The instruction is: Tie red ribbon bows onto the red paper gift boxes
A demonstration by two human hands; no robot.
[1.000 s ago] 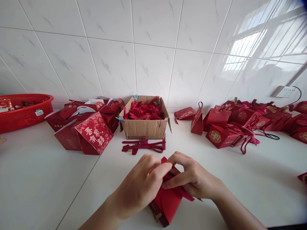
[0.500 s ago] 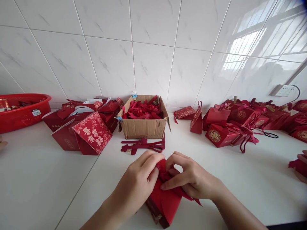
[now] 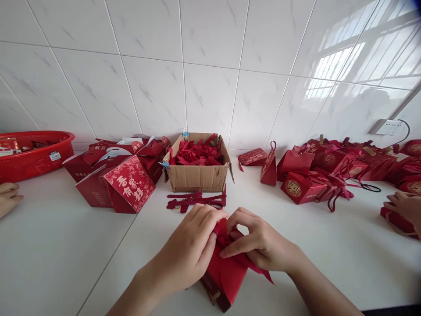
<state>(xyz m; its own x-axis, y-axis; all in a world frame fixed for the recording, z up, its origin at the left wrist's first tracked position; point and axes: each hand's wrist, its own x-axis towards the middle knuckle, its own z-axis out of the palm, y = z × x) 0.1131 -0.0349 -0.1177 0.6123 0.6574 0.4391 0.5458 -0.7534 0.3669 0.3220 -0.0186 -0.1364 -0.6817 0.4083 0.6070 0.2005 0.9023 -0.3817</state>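
Note:
A red gift box [image 3: 226, 276] lies on the white table close in front of me, a dark red ribbon [image 3: 259, 268] tied or gathered on its top. My left hand [image 3: 194, 241] is closed on the ribbon at the box's left upper side, thumb pressed against it. Thumb and forefinger of my right hand [image 3: 259, 241] pinch the same ribbon near its knot, and a tail hangs out beneath that hand. My fingers partly hide the knot. Just beyond lie several flat dark red straps with small gold bells [image 3: 194, 202].
A cardboard box [image 3: 197, 179] of red ribbons stands by the tiled wall. Left are patterned gift boxes [image 3: 130, 184] and a red plastic basin [image 3: 36, 156]; right, a heap of finished-looking boxes [image 3: 302, 188]. Other people's hands show at the left edge [image 3: 8, 199] and right edge [image 3: 406, 208].
My hands barely shift, still on the ribbon. At the right edge another person's hand now rests over a red box; at the left edge another hand has come further into view.

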